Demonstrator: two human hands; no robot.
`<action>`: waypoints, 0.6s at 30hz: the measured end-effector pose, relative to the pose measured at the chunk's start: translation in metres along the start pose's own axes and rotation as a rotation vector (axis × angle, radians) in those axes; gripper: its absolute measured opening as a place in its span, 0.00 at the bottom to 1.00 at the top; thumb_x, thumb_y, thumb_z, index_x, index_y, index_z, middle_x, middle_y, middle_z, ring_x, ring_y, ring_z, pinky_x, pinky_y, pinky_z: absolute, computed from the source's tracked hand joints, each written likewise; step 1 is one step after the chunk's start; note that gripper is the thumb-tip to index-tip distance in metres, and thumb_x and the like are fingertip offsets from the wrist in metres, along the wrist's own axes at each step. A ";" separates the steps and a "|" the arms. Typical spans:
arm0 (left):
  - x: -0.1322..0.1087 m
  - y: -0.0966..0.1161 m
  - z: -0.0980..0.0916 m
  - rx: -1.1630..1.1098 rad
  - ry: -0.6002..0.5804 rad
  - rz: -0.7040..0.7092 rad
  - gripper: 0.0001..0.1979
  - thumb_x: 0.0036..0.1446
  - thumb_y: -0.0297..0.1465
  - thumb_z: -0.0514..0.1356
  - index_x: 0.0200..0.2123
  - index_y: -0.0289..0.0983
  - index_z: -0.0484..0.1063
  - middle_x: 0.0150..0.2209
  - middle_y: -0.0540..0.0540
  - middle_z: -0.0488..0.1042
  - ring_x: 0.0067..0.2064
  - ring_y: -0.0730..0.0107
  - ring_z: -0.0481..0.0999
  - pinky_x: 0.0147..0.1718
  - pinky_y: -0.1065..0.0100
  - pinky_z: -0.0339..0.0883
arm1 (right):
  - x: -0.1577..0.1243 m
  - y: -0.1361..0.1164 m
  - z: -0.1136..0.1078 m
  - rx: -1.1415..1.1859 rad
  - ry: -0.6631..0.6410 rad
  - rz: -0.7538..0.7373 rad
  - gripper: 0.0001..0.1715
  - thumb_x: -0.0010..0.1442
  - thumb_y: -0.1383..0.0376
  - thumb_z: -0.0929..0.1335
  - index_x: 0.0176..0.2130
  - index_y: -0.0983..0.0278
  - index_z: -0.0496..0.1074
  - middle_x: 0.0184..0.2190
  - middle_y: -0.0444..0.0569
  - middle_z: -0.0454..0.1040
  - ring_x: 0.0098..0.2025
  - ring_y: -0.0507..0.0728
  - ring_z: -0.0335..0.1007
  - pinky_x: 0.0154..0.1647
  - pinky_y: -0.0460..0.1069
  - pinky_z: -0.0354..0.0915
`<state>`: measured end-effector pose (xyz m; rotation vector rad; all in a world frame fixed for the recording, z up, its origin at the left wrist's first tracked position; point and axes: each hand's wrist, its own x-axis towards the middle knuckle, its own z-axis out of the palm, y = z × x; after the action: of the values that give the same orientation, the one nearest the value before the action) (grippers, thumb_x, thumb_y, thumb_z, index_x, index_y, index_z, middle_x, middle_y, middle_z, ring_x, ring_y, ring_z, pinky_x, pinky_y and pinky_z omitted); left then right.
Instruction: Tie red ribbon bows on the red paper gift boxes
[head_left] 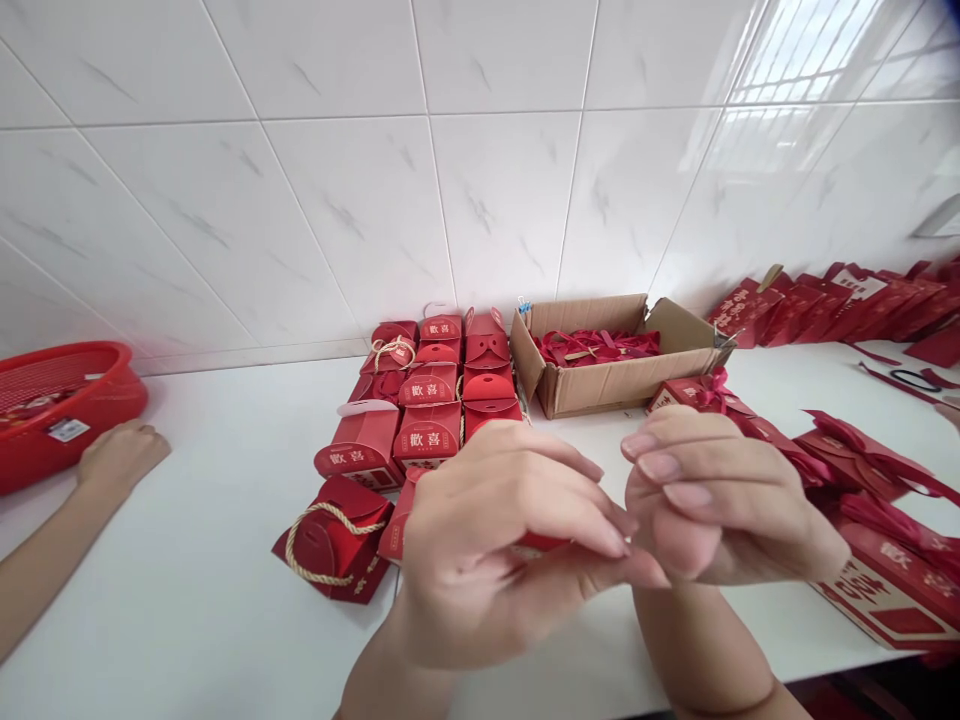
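Note:
My left hand (510, 545) is raised over the near side of the table, thumb and fingertips pinched together. A tiny pale speck shows at the pinch, too small to name. Close beside it, my right hand (735, 500) has its fingers curled in against the thumb; whatever they may hold is hidden. Partly behind my left hand stand rows of small red gift boxes (427, 440). One red box with a twisted cord handle (341, 540) sits at the front left of them.
A cardboard box (615, 385) of red ribbons stands by the tiled wall. Ribboned red boxes (892, 570) lie at right, with red bags (847, 300) behind. At left, another person's hand (124, 460) rests by a red plastic basket (75, 440).

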<state>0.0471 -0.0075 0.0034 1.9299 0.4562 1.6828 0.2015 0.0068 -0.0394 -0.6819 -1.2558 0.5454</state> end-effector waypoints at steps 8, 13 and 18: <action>0.013 -0.008 -0.012 -0.459 0.075 -0.421 0.19 0.64 0.38 0.48 0.38 0.40 0.78 0.34 0.45 0.80 0.36 0.64 0.79 0.42 0.58 0.72 | 0.013 -0.017 0.033 -0.002 0.303 -0.303 0.07 0.60 0.65 0.67 0.34 0.56 0.76 0.26 0.46 0.74 0.30 0.57 0.71 0.32 0.55 0.68; 0.018 -0.011 -0.021 -0.614 0.044 -0.565 0.22 0.60 0.43 0.48 0.45 0.41 0.77 0.44 0.43 0.78 0.46 0.48 0.76 0.50 0.45 0.67 | 0.015 -0.016 0.028 0.089 0.160 -0.175 0.12 0.61 0.63 0.66 0.27 0.59 0.76 0.21 0.45 0.71 0.25 0.54 0.68 0.27 0.52 0.66; 0.017 -0.009 -0.022 -0.679 -0.018 -0.556 0.24 0.63 0.41 0.44 0.44 0.40 0.78 0.39 0.44 0.80 0.42 0.51 0.78 0.52 0.45 0.63 | 0.014 -0.024 0.028 0.145 0.075 0.050 0.11 0.62 0.63 0.65 0.40 0.57 0.77 0.37 0.48 0.78 0.41 0.58 0.74 0.39 0.54 0.70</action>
<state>0.0293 0.0134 0.0136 1.1815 0.3143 1.2332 0.1779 0.0047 -0.0082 -0.6078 -1.1201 0.6404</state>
